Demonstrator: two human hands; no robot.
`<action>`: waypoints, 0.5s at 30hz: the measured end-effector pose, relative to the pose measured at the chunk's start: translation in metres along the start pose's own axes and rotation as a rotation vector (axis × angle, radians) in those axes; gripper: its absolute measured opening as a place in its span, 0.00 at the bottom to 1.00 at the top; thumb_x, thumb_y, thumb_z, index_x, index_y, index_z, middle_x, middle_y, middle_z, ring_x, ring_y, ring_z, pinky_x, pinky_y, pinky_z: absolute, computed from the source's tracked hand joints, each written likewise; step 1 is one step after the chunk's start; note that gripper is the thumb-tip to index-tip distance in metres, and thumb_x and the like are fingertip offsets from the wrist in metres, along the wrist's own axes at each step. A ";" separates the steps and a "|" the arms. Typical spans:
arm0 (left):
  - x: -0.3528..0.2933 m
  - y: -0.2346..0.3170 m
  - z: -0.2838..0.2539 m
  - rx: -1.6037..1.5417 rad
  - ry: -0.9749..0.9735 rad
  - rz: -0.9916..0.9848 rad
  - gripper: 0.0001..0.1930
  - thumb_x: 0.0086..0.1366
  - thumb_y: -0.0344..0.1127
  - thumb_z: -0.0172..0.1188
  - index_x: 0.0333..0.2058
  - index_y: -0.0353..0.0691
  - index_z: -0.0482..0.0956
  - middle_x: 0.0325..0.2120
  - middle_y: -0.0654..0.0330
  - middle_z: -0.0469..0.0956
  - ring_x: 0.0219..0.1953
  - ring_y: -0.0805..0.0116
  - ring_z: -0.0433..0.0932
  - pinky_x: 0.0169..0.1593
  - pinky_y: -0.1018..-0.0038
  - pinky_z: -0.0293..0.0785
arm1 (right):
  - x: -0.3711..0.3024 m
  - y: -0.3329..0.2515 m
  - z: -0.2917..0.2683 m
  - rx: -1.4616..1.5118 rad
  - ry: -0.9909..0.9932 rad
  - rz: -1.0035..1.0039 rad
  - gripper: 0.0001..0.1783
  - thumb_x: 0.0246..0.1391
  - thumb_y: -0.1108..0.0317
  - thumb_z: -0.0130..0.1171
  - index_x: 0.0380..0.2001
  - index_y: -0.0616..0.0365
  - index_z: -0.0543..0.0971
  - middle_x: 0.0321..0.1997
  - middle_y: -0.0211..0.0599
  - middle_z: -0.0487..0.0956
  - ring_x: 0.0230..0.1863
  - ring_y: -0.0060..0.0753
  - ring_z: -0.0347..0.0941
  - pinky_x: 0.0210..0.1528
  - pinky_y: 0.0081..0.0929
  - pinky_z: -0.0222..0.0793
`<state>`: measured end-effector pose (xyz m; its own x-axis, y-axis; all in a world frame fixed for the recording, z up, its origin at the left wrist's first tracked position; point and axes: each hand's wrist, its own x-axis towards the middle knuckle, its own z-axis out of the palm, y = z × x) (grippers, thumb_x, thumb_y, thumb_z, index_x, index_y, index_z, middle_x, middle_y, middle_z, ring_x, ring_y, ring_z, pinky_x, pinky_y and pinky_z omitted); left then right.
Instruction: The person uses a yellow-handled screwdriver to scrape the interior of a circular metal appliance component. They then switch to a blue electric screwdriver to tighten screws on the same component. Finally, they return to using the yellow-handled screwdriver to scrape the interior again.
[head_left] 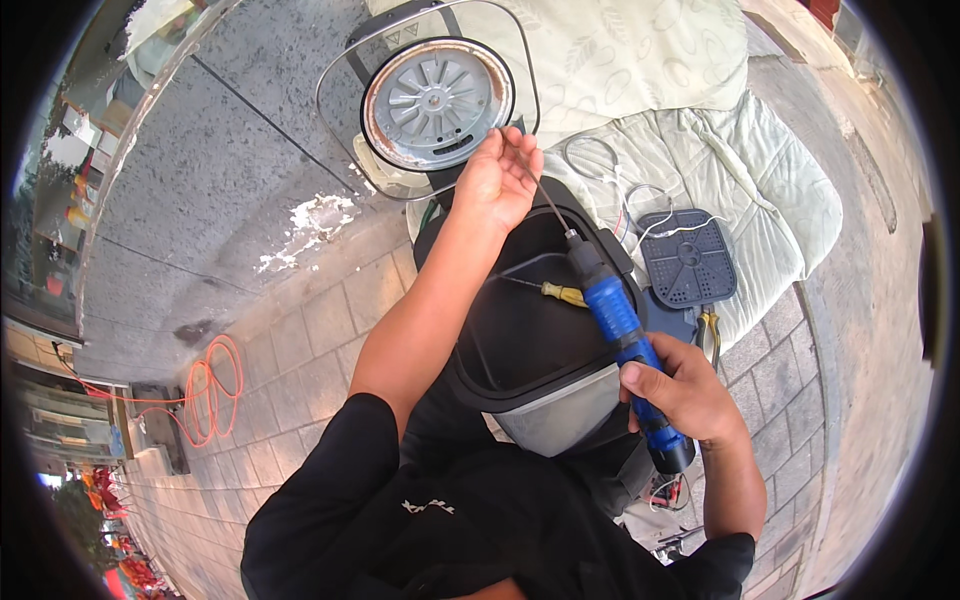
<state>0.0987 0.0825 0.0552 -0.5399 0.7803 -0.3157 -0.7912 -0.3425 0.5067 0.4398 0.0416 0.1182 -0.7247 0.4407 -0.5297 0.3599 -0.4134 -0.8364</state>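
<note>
My right hand (675,388) is wrapped round a blue and black stick-shaped electric screwdriver (612,310), tilted up and to the left. A long thin screwdriver bit (552,207) runs from its nose to my left hand (498,180). The left fingers are curled closed round the bit's far end; its tip is partly hidden. Below the tool is a black open-topped appliance housing (505,340) with a grey front, close to my body. Inside it lies a screwdriver with a yellow handle (565,294). Just beyond my left hand is a round grey metal plate (420,90) with a rusty rim.
A wire frame (322,110) surrounds the round plate. On the pale quilted cushion (770,180) at right rest a dark perforated tray (690,262) and loose white wires (598,160). Yellow-handled pliers (709,330) are beside the housing. An orange cable (212,395) lies coiled on the paving at left.
</note>
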 end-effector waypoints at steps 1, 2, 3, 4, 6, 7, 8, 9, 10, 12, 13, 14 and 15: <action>0.001 0.000 -0.001 0.002 -0.009 -0.005 0.12 0.82 0.40 0.51 0.40 0.41 0.77 0.34 0.65 0.81 0.39 0.68 0.83 0.48 0.67 0.86 | 0.000 0.002 -0.001 0.012 -0.005 -0.003 0.24 0.63 0.54 0.72 0.47 0.64 0.78 0.30 0.33 0.79 0.23 0.26 0.79 0.26 0.26 0.76; 0.003 0.000 -0.002 0.004 -0.018 -0.009 0.12 0.82 0.40 0.51 0.40 0.41 0.77 0.34 0.65 0.81 0.39 0.68 0.83 0.48 0.67 0.86 | 0.001 0.005 -0.004 0.023 -0.010 -0.006 0.24 0.63 0.53 0.71 0.47 0.64 0.78 0.30 0.35 0.80 0.22 0.28 0.80 0.26 0.27 0.77; 0.004 0.000 -0.004 0.005 -0.027 -0.014 0.12 0.82 0.40 0.51 0.39 0.41 0.78 0.34 0.65 0.81 0.39 0.68 0.83 0.48 0.66 0.86 | 0.001 0.006 -0.005 0.035 -0.015 -0.009 0.25 0.63 0.52 0.71 0.48 0.63 0.78 0.31 0.37 0.81 0.21 0.30 0.80 0.25 0.27 0.78; 0.003 0.001 -0.005 0.014 -0.024 -0.009 0.12 0.82 0.41 0.52 0.41 0.41 0.77 0.34 0.65 0.81 0.40 0.67 0.84 0.48 0.66 0.86 | 0.002 0.004 -0.004 0.026 -0.015 -0.005 0.25 0.63 0.52 0.71 0.47 0.64 0.78 0.30 0.35 0.80 0.22 0.29 0.80 0.26 0.27 0.77; 0.001 0.003 -0.008 0.032 -0.019 0.002 0.11 0.81 0.42 0.54 0.43 0.41 0.77 0.36 0.64 0.81 0.41 0.66 0.84 0.48 0.65 0.86 | 0.001 -0.001 -0.003 0.008 -0.016 0.004 0.24 0.63 0.54 0.72 0.45 0.64 0.78 0.29 0.32 0.78 0.24 0.25 0.78 0.27 0.26 0.76; -0.004 0.002 -0.006 0.064 -0.008 -0.015 0.11 0.80 0.43 0.55 0.44 0.41 0.76 0.37 0.63 0.81 0.41 0.66 0.84 0.48 0.65 0.85 | 0.000 -0.002 -0.001 -0.035 0.004 -0.011 0.24 0.63 0.53 0.72 0.44 0.64 0.78 0.29 0.31 0.78 0.24 0.24 0.78 0.27 0.26 0.76; -0.014 0.003 -0.003 0.100 0.004 -0.029 0.11 0.80 0.43 0.56 0.45 0.41 0.76 0.38 0.62 0.81 0.42 0.65 0.84 0.47 0.64 0.85 | -0.001 -0.002 -0.001 -0.076 0.022 -0.028 0.24 0.63 0.53 0.72 0.44 0.64 0.78 0.28 0.31 0.78 0.24 0.24 0.78 0.27 0.26 0.76; -0.026 0.004 -0.001 0.135 0.015 -0.043 0.12 0.79 0.44 0.58 0.47 0.41 0.75 0.39 0.62 0.81 0.42 0.65 0.84 0.47 0.64 0.85 | -0.001 -0.002 -0.001 -0.118 0.040 -0.044 0.24 0.63 0.52 0.72 0.43 0.64 0.77 0.28 0.31 0.77 0.24 0.23 0.78 0.27 0.26 0.75; -0.044 0.007 -0.004 0.277 -0.010 0.003 0.13 0.78 0.43 0.60 0.49 0.40 0.75 0.40 0.61 0.81 0.42 0.64 0.84 0.47 0.64 0.85 | -0.002 -0.003 -0.001 -0.132 0.035 -0.036 0.24 0.63 0.52 0.72 0.43 0.64 0.77 0.28 0.30 0.77 0.24 0.23 0.78 0.27 0.25 0.75; -0.087 0.023 -0.020 0.570 -0.064 0.101 0.16 0.76 0.42 0.64 0.53 0.39 0.73 0.41 0.59 0.80 0.43 0.64 0.84 0.47 0.64 0.84 | -0.003 -0.008 -0.002 -0.153 0.023 -0.027 0.24 0.64 0.52 0.72 0.42 0.64 0.77 0.27 0.30 0.77 0.24 0.22 0.78 0.28 0.25 0.75; -0.100 0.029 -0.034 0.712 -0.144 0.427 0.18 0.74 0.38 0.66 0.54 0.38 0.72 0.41 0.58 0.79 0.45 0.64 0.83 0.47 0.64 0.83 | -0.004 -0.010 -0.003 -0.163 0.019 -0.027 0.24 0.64 0.51 0.72 0.42 0.64 0.77 0.27 0.30 0.77 0.24 0.22 0.78 0.28 0.25 0.75; -0.107 0.041 -0.048 0.845 -0.221 0.759 0.21 0.72 0.35 0.68 0.56 0.37 0.71 0.41 0.57 0.79 0.46 0.65 0.83 0.48 0.64 0.82 | -0.004 -0.012 -0.005 -0.171 0.007 -0.024 0.24 0.64 0.51 0.72 0.42 0.64 0.77 0.27 0.30 0.77 0.24 0.23 0.78 0.28 0.25 0.75; -0.102 0.061 -0.063 0.983 -0.254 1.080 0.24 0.70 0.33 0.70 0.58 0.37 0.68 0.44 0.56 0.77 0.50 0.65 0.80 0.50 0.64 0.80 | -0.006 -0.013 -0.007 -0.180 0.010 -0.014 0.24 0.64 0.51 0.72 0.41 0.63 0.76 0.27 0.31 0.77 0.24 0.23 0.78 0.28 0.25 0.75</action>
<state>0.0871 -0.0506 0.0681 -0.5810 0.4888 0.6508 0.5134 -0.4004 0.7590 0.4434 0.0503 0.1313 -0.7247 0.4541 -0.5182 0.4496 -0.2582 -0.8551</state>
